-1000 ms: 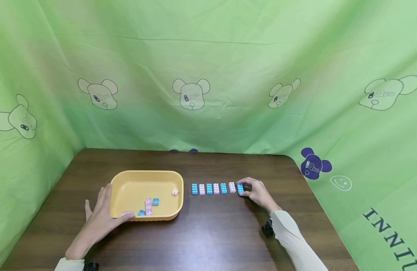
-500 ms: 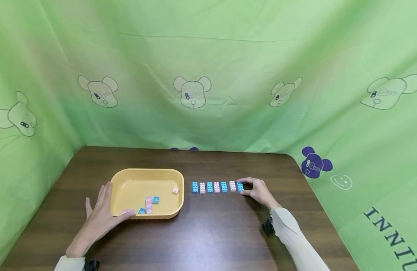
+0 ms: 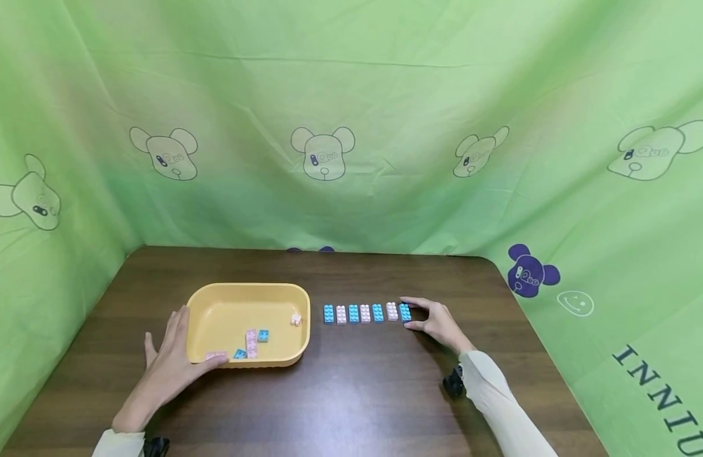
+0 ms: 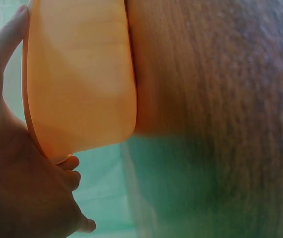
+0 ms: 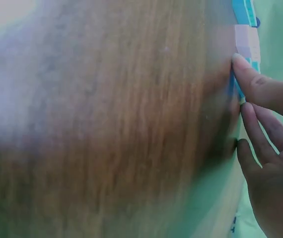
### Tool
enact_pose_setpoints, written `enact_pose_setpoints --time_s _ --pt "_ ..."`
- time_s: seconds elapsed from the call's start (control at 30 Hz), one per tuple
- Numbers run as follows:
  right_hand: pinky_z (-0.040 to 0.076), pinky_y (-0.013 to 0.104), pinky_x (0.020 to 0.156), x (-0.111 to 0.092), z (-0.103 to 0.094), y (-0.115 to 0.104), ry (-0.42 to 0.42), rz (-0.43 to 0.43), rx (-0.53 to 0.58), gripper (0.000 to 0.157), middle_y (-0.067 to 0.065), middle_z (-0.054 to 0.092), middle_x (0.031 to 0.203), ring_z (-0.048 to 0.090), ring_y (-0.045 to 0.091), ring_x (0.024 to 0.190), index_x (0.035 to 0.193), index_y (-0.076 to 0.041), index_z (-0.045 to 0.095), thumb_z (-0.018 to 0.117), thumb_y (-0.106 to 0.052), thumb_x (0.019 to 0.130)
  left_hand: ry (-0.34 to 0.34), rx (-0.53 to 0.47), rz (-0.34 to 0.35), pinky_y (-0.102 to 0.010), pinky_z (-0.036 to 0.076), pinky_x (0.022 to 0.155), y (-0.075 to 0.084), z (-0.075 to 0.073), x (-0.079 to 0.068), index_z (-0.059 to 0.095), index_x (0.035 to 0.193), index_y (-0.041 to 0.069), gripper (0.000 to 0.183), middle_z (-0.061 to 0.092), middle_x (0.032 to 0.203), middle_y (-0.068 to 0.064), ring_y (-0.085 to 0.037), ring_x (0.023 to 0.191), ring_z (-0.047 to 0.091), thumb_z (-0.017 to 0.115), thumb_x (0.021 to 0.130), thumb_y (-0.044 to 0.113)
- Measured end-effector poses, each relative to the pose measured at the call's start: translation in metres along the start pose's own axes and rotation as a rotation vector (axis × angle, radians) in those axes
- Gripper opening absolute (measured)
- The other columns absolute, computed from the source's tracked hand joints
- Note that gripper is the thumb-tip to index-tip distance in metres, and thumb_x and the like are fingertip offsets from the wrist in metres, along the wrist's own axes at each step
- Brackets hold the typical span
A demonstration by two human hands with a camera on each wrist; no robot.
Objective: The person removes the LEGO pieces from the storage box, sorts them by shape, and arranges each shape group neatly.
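Observation:
My right hand (image 3: pixel 439 324) is at the right end of a row of toy building bricks. Its thumb and index finger stand on either side of the last blue brick (image 3: pixel 405 312), seemingly just off its ends. Beside that brick is a pale pink brick (image 3: pixel 392 311), set slightly farther back than the others. In the right wrist view the thumb partly hides the blue brick. My left hand (image 3: pixel 171 365) rests on the near left corner of a yellow tray (image 3: pixel 248 288), thumb along the front rim, fingers straight along the left side.
Pink and blue bricks alternate in the row, from a blue brick (image 3: pixel 328 314) at its left end. Inside the tray lie several loose pieces, among them a long pink brick (image 3: pixel 251 343) and a small blue brick (image 3: pixel 263 336). Green cloth (image 3: pixel 385 209) hangs behind the brown table (image 3: pixel 351 393).
My right thumb and index finger have spread slightly away from the blue brick, which stays at the row's end. The left hand and tray keep their place; the head view shifts slightly.

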State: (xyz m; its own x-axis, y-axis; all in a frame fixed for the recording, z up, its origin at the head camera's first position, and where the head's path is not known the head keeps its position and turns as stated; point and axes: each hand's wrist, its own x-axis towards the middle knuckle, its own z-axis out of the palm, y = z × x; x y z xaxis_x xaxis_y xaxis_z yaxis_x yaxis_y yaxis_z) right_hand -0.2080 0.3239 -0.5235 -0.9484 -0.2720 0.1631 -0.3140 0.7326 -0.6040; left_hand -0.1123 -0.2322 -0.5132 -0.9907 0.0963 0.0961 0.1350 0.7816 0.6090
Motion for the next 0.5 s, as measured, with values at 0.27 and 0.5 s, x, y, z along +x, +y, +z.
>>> enact_pose_setpoints --time_s 0.27,0.5 --pt "0.05 0.056 0.107 0.006 -0.014 -0.009 -0.063 0.039 0.164 0.065 0.025 0.067 0.137 0.065 0.044 0.126 0.145 0.007 0.058 0.086 -0.003 0.087 0.004 -0.003 0.005 -0.079 -0.017 0.113 0.0 0.0 0.0 -0.002 0.167 -0.004 0.134 0.008 0.171 -0.035 -0.054 0.157 0.007 0.083 0.085 0.059" --pt "0.049 0.057 0.107 0.021 -0.02 -0.04 -0.017 0.007 0.135 0.059 0.024 0.068 0.136 0.064 0.045 0.127 0.142 0.008 0.061 0.085 -0.002 0.088 0.007 -0.01 0.007 -0.079 -0.018 0.113 0.0 0.0 0.0 -0.001 0.167 -0.005 0.134 0.007 0.171 -0.035 -0.055 0.157 0.007 0.083 0.084 0.059"
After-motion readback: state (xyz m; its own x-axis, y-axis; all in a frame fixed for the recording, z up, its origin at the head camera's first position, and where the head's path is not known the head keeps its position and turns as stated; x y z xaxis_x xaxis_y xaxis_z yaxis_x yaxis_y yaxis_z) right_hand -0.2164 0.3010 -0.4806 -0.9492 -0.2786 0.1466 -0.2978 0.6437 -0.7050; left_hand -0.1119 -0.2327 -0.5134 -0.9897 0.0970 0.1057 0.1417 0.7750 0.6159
